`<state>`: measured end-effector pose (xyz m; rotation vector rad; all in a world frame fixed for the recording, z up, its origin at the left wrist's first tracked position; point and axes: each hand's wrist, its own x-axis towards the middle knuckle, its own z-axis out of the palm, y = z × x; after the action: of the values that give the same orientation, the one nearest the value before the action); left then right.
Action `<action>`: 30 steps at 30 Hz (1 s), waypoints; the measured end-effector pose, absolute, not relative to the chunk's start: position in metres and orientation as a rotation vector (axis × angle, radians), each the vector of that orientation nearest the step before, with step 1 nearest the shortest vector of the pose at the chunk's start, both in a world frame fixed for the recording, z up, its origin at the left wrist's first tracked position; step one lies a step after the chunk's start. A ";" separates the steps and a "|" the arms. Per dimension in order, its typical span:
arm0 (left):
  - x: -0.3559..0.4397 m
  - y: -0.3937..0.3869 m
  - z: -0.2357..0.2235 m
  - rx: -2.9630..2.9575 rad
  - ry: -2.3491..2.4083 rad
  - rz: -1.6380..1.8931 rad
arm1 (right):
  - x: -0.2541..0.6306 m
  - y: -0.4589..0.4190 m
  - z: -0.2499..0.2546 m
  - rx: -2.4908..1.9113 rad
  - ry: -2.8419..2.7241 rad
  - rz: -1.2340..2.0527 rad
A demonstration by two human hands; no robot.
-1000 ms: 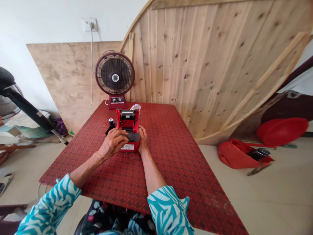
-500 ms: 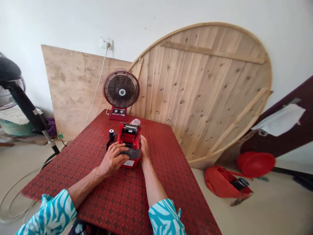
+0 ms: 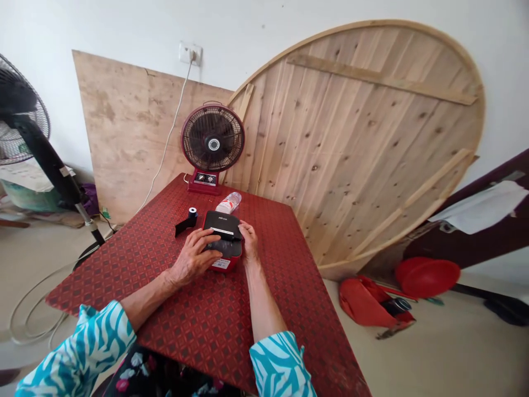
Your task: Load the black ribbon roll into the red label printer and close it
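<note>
A small red-and-black label printer (image 3: 223, 222) sits on the table, its black lid down over the red body. My left hand (image 3: 194, 255) lies on its near left side, fingers stretched across the front of the top cover. At the right edge, my right hand (image 3: 250, 242) has its fingers curled against the lid's corner and side. A small black roll with a white core (image 3: 192, 212) stands to the left of the printer, with a loose black strip (image 3: 184, 226) trailing from it. Behind the printer a clear plastic bottle (image 3: 230, 203) lies on its side.
A dark red desk fan (image 3: 214, 144) stands at the far end of the red patterned table (image 3: 173, 325). A round wooden board (image 3: 351, 138) leans on the wall behind. A standing fan (image 3: 45, 149) is at the left; a red bag (image 3: 359, 303) lies on the floor at right.
The printer's black lid, raised before and showing the inside, is now down. My right hand has moved from the printer's side up to the lid's edge. The view has shifted slightly.
</note>
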<state>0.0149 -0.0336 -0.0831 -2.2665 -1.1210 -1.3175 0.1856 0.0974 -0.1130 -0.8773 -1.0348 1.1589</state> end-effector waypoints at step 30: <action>0.021 0.020 -0.078 -1.184 -2.139 -3.443 | 0.166 0.079 -0.121 -0.910 -0.825 1.243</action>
<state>0.0210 0.0200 -0.0779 -1.1842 -2.1395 -3.4427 0.1661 0.0792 -0.1206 -0.9104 -0.8250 1.2427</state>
